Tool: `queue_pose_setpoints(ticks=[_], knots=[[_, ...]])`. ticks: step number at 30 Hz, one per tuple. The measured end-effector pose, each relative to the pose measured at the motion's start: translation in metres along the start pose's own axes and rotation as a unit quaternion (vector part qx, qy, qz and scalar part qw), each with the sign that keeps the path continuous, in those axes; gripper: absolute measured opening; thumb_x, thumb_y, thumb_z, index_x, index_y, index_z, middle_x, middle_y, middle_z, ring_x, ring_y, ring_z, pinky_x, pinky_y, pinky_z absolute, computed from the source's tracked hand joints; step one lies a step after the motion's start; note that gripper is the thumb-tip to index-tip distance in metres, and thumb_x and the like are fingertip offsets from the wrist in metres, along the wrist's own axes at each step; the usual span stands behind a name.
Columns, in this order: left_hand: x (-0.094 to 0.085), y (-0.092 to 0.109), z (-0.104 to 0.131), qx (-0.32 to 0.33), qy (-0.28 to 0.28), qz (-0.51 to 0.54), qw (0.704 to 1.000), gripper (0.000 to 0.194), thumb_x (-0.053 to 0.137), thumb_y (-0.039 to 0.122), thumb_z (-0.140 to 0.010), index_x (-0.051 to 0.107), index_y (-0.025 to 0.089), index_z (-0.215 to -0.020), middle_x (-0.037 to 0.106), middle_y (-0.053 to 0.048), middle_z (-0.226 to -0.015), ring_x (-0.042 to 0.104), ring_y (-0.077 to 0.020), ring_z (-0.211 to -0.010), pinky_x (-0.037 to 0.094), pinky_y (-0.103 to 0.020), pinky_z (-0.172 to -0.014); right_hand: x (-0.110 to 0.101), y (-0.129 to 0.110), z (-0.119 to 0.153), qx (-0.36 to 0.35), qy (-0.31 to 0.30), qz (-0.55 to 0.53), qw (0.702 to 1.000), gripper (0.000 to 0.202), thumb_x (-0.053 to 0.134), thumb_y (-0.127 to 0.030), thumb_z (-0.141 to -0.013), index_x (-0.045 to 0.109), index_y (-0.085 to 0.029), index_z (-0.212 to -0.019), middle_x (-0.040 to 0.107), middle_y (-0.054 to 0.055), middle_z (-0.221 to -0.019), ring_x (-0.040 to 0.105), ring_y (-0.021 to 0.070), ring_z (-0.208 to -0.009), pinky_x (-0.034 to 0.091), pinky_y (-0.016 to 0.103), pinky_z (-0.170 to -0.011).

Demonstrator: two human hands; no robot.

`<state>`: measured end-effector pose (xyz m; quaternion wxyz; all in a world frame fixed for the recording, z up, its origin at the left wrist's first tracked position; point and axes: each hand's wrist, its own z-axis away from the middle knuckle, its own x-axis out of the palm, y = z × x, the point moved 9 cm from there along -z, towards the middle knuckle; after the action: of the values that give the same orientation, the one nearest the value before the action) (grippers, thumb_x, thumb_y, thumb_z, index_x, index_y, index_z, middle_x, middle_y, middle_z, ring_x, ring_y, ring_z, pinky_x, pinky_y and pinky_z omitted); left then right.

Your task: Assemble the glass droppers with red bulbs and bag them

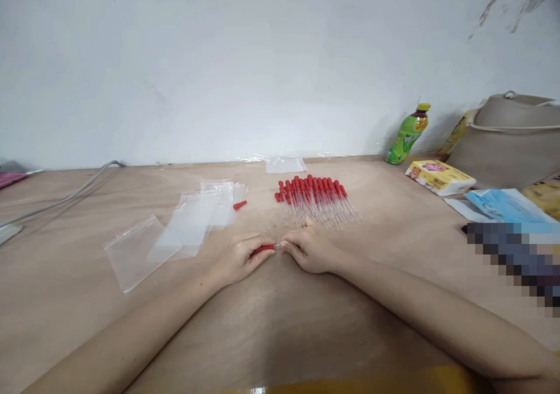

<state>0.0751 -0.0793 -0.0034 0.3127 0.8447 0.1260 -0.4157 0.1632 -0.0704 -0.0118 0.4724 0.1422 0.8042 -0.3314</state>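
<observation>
My left hand (245, 257) is closed around a red rubber dropper bulb (264, 248), pinched between thumb and fingers. From the bulb's open end a thin clear tube (277, 246) runs into my right hand (308, 247), whose thumb and fingers are closed on it; most of the tube is hidden there. Just beyond my right hand lies a pile of droppers (312, 198) with red bulbs pointing away and clear tubes toward me. A single loose red bulb (240, 205) rests to the left of the pile.
Clear zip bags (188, 222) overlap at left; another bag (286, 165) lies by the wall. At right are a green drink bottle (406, 136), a yellow tissue pack (440, 177), a blue packet (510, 207), and a beige bag (516, 149). A grey cable (72, 194) crosses the far left.
</observation>
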Motion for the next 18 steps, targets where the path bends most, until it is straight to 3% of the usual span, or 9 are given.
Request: queue_pose_setpoints(ticks=[6,9,13,16,18], knots=[[-0.012,0.009,-0.006,0.002,0.011,-0.043,0.999,0.018,0.046,0.026,-0.086,0.061,0.018,-0.094,0.065,-0.003,-0.081,0.059,-0.0126,-0.071,0.047,-0.024,-0.064,-0.013,-0.006,-0.004,-0.009,0.011,0.050,0.999,0.022,0.040,-0.022,-0.087,0.058,-0.018,-0.074,0.065,-0.001,-0.071,0.051,0.0109,-0.063,0.022,0.029,-0.068],[-0.024,0.002,-0.010,-0.014,0.016,-0.086,0.996,0.019,0.050,0.030,-0.084,0.061,0.020,-0.096,0.064,-0.004,-0.087,0.058,-0.0157,-0.081,0.046,-0.028,-0.074,-0.023,-0.008,-0.005,-0.006,0.009,0.063,0.998,0.017,0.046,-0.022,-0.083,0.061,-0.019,-0.075,0.065,0.000,-0.072,0.054,0.0133,-0.069,0.025,0.029,-0.068],[-0.054,-0.042,-0.009,-0.102,0.086,-0.177,0.975,0.026,0.045,0.037,-0.085,0.060,0.019,-0.097,0.060,-0.007,-0.099,0.052,-0.0217,-0.098,0.041,-0.037,-0.087,-0.045,0.030,-0.005,0.138,0.025,-0.011,0.990,0.019,0.047,-0.021,-0.078,0.063,-0.019,-0.069,0.064,0.001,-0.066,0.055,0.0129,-0.061,0.034,0.025,-0.060],[-0.061,-0.076,-0.003,-0.152,0.070,-0.239,0.956,0.031,0.040,0.039,-0.086,0.061,0.021,-0.100,0.052,-0.010,-0.117,0.044,-0.0261,-0.113,0.035,-0.043,-0.093,-0.071,0.071,-0.006,0.266,0.108,-0.021,0.958,0.023,0.050,-0.029,-0.075,0.060,-0.018,-0.058,0.062,0.002,-0.059,0.055,0.0141,-0.058,0.036,0.024,-0.055],[-0.055,-0.091,0.001,-0.166,0.029,-0.255,0.952,0.035,0.037,0.042,-0.087,0.058,0.024,-0.109,0.043,-0.010,-0.128,0.036,-0.0279,-0.120,0.031,-0.046,-0.096,-0.084,0.087,-0.012,0.305,0.154,0.010,0.940,0.023,0.051,-0.030,-0.073,0.058,-0.018,-0.055,0.061,0.002,-0.058,0.056,0.0150,-0.060,0.036,0.025,-0.056]])
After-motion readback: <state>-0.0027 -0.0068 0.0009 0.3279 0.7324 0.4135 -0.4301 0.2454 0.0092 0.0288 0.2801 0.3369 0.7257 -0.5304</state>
